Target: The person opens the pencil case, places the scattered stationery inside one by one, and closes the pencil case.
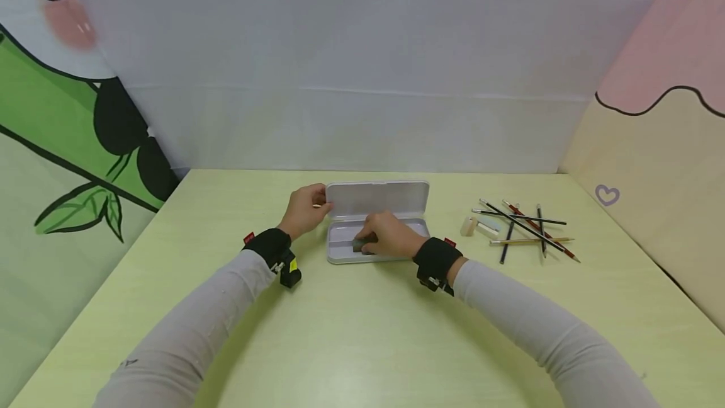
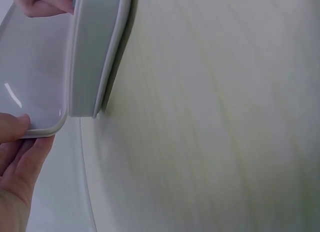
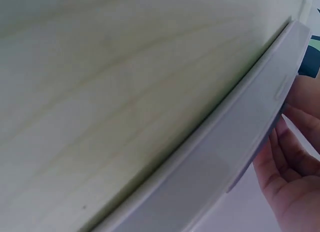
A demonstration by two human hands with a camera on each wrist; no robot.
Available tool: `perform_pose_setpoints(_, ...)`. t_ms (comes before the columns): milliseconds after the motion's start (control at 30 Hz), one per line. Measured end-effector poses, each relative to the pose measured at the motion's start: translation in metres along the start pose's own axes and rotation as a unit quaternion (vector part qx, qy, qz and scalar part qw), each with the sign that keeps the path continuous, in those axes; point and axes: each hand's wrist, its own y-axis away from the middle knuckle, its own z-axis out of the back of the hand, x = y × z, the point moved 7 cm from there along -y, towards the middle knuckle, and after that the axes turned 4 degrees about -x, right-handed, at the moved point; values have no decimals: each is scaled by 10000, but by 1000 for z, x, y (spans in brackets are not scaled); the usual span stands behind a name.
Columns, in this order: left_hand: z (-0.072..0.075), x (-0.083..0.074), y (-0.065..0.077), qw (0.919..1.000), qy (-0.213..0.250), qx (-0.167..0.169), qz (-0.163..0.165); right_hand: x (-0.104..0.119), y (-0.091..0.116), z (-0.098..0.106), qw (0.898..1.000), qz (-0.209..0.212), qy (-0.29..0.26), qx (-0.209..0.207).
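Note:
A pale metal pencil case (image 1: pixel 338 252) lies open on the table, its hinged lid (image 1: pixel 376 199) raised at the back. My left hand (image 1: pixel 306 209) pinches the lid's left corner; in the left wrist view the thumb (image 2: pixel 14 127) lies on the lid's inner face and the fingers are behind it. Over the tray, my right hand (image 1: pixel 391 235) holds a small dark grey block (image 1: pixel 358 244) between thumb and fingers, low inside the case. The case's front wall (image 3: pixel 220 137) hides the block in the right wrist view.
Several pencils (image 1: pixel 529 225) lie in a crossed heap on the right of the table (image 1: pixel 351 339). Beside them are a small beige and white block (image 1: pixel 469 226) and a whitish piece (image 1: pixel 488 225). A pale cloth wall (image 1: pixel 362 124) stands behind the table.

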Motion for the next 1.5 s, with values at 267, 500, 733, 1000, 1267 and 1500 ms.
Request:
perform_pose_setpoints(267,-2,3,-1,9999,73,-39,69,-9,1,-2,9998,172,70,-54)
perform_pose_setpoints(500,-4,3,-4,9999,141,-61,-3,-23,24,37,9979,-205,-170,-597)
perform_pose_setpoints(733,-3,3,-9,9996,214,-85,140,-59,53,91,9874,-299,-204,-1542)
perform_pose_setpoints(1000,-3,5,-13,9996,185,-109,196,-111,84,118,9786,-1207,-549,-1574)
perform_pose_setpoints(1267,-6,5,-15,9995,240,-66,208,-147,108,121,9700,-1618,-1142,-1413)
perform_pose_setpoints(1500,-6,5,-14,9995,218,-88,205,-171,119,112,9681,-2179,-925,-826)
